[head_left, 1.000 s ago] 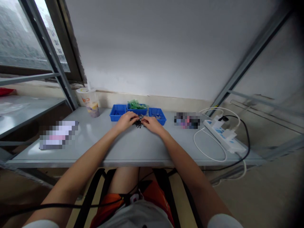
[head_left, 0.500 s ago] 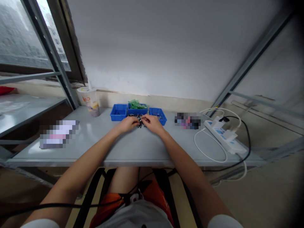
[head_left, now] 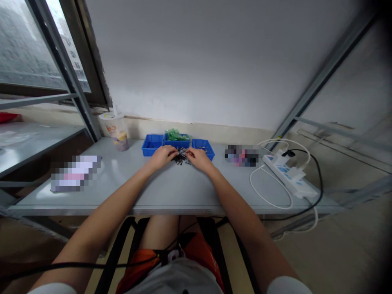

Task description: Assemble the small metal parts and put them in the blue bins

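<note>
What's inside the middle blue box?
The middle blue box holds a heap of green pieces that sticks up over its rim. What lies under the heap is covered, and the pieces are too small to name.

Single head-worn view, facing forward and down over grey table (head_left: pixel 171 196), wall far, wide, distant.
</note>
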Motion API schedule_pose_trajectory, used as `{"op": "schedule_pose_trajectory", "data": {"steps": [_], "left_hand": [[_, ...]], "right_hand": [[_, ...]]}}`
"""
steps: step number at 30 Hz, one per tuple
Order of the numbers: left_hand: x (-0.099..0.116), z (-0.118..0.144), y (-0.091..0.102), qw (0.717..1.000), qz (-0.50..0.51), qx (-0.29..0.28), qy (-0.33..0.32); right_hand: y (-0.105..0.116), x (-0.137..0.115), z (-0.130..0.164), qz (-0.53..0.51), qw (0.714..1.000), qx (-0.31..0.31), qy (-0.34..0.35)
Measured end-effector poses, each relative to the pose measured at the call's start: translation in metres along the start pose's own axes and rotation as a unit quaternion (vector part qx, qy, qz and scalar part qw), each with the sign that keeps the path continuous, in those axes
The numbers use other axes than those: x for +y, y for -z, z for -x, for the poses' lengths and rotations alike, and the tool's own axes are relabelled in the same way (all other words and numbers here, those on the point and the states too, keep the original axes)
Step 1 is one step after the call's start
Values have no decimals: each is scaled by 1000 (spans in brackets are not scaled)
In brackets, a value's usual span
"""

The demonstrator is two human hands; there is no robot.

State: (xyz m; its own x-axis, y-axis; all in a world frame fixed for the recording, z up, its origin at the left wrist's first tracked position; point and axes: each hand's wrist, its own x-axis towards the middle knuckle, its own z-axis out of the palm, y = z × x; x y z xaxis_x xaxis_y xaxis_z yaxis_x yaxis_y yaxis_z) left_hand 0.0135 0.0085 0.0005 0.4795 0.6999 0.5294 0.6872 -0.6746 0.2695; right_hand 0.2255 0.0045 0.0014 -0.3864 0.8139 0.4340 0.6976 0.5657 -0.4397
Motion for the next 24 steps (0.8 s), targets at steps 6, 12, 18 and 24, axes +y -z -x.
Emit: {"op": "schedule_pose_trajectory", "data": {"steps": [6, 12, 18, 24], "left_hand": [[3, 0, -2, 998, 27, 23, -47], [4, 1, -3, 998, 49, 18, -41], [5, -1, 0, 998, 61, 20, -1], [2, -2, 0, 998, 62, 17, 21]], "right_hand": [[-6, -5, 2, -1, 997, -68, 21], [-6, -6, 3, -13, 997, -72, 30], [-2, -5, 2, -16, 999, -49, 17], [-3, -1, 1, -12, 1000, -9, 16]]}}
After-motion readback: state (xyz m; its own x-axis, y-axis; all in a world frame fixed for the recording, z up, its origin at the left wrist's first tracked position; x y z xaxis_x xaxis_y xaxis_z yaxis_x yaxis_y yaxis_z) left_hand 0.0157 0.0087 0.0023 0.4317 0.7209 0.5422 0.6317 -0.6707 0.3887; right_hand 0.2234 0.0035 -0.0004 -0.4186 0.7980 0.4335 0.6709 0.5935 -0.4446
